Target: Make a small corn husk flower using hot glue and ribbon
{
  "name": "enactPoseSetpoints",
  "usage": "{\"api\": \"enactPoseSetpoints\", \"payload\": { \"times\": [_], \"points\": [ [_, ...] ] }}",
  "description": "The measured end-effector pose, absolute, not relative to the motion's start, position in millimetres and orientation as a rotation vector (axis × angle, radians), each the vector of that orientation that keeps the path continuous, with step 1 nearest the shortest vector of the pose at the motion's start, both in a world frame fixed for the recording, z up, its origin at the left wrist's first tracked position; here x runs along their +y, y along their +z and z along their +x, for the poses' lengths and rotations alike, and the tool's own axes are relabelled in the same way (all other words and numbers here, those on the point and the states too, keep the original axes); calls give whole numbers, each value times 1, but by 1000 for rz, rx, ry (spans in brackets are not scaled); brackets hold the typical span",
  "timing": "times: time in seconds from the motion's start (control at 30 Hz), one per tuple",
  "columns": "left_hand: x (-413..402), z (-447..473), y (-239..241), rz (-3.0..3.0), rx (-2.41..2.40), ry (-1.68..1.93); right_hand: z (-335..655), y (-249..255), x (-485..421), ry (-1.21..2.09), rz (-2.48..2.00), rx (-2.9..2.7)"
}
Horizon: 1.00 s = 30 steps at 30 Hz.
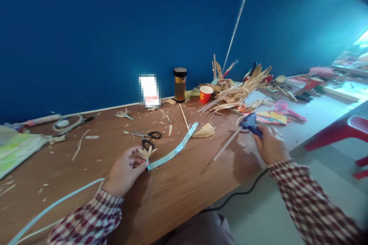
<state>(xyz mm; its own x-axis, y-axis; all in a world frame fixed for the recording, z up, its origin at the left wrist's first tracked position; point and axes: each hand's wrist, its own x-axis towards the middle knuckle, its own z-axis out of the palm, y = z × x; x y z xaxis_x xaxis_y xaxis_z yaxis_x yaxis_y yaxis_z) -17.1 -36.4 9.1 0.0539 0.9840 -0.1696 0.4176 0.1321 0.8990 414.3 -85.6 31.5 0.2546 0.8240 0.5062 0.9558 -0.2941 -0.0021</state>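
My left hand (125, 170) rests on the wooden table (178, 187), its fingers pinched on a small straw flower (146, 153) fixed to one end of a pale blue strip (175, 148) that runs up and to the right. My right hand (270, 146) is closed round the grip of a blue glue gun (250, 123) at the table's right edge. A white glue stick (227, 143) pokes out of the gun toward me. The gun's black cord (235, 195) hangs below the table edge.
Black-handled scissors (148, 135) lie just beyond my left hand. Further back stand a dark jar (179, 84), a red paper cup (206, 94) and a pile of dried husks (238, 92). Coloured paper (271, 117) and a red stool (342, 130) are at the right.
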Motion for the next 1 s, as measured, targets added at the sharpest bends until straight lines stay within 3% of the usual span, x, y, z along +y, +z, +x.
{"api": "enactPoseSetpoints", "payload": {
  "times": [0.1, 0.3, 0.5, 0.77, 0.9, 1.0],
  "points": [
    [-38, -14, 12, 1371, 1492, 843, 408, 41, -92, -398, -2005, -1503],
    [-39, -12, 12, 1350, 1477, 860, 346, 58, -104, 729, -1476, -1279],
    [-38, -14, 8, 1338, 1447, 868, 262, 53, -108, 1428, -1287, -1116],
    [-39, -14, 6, 1373, 1488, 861, 231, 32, -95, 1577, -1228, -1296],
    [-39, -15, 7, 1368, 1477, 864, 250, 49, -94, 1352, -1347, -1358],
    [-40, -16, 9, 1366, 1453, 849, 288, 72, -95, 988, -1475, -1422]
  ]
}}
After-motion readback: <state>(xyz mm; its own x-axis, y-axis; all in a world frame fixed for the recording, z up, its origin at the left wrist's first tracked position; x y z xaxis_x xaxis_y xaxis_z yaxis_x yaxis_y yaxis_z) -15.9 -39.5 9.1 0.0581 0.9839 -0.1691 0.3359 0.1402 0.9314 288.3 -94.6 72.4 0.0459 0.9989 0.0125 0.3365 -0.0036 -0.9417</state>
